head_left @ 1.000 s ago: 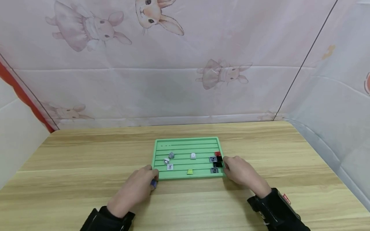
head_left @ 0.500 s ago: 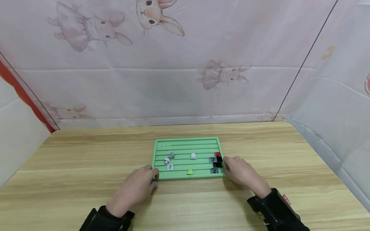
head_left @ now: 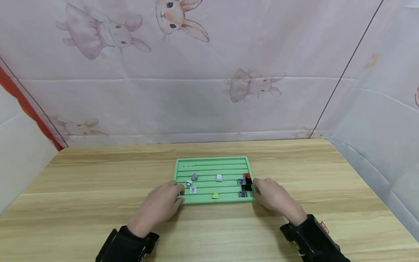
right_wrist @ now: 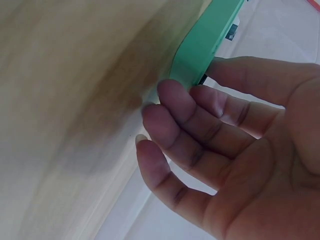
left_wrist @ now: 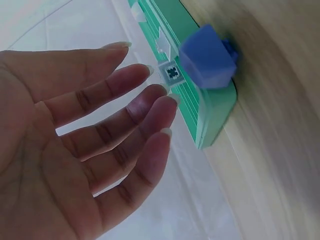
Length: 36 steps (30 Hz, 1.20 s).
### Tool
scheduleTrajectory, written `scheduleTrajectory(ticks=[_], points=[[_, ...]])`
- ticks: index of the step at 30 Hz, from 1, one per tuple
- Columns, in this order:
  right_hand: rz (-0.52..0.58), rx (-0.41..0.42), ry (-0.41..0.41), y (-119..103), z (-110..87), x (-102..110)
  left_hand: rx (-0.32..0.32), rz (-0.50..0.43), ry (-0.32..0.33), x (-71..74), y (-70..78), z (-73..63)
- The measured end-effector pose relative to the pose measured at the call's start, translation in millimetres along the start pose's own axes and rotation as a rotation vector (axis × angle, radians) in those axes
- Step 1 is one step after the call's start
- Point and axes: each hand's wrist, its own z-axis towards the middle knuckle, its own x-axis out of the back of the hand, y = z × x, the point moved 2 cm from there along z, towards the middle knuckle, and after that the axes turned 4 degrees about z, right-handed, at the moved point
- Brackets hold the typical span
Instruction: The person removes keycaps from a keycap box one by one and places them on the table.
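A shallow green tray [head_left: 209, 157] with ridges lies on the table, with several loose keycaps on it. My left hand [head_left: 160, 204] hovers over its near left corner, fingers loosely bent and holding nothing. In the left wrist view a blue keycap [left_wrist: 206, 59] sits against the tray's outer edge, apart from the fingertips; my hand hides it in the head view. At the tray's right side my right hand [head_left: 274, 196] grips the edge between thumb and index finger, beside the black keycaps [head_left: 248, 181]. Its other fingers curl loosely below.
On the tray are a white keycap [head_left: 219, 177], a yellow-green keycap [head_left: 215, 195], a grey keycap [head_left: 194, 177] and a red keycap [head_left: 247, 175]. The wooden table [head_left: 108, 174] extends around it. A rabbit-print cloth [head_left: 183, 105] hangs behind.
My left hand has let go of the blue keycap and shifted slightly right and up over the tray's corner. The right hand stays at the tray's edge.
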Motion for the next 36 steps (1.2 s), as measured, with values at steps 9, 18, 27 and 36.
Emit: scheduleTrajectory(ticks=[9,18,27,36], points=[[-0.001,0.004,0.005,0,-0.1,0,-0.031,0.015,0.025,-2.9,7.5,13.5],[-0.008,0.002,-0.002,-1,-0.4,0,-0.04,0.011,0.036,-8.2,8.2,26.2],[-0.013,0.0,-0.007,-1,-0.4,0,-0.016,0.029,0.05,-15.6,11.4,33.8],[-0.018,-0.001,-0.01,0,0.1,0,0.003,0.048,0.078,-22.1,11.5,35.5]])
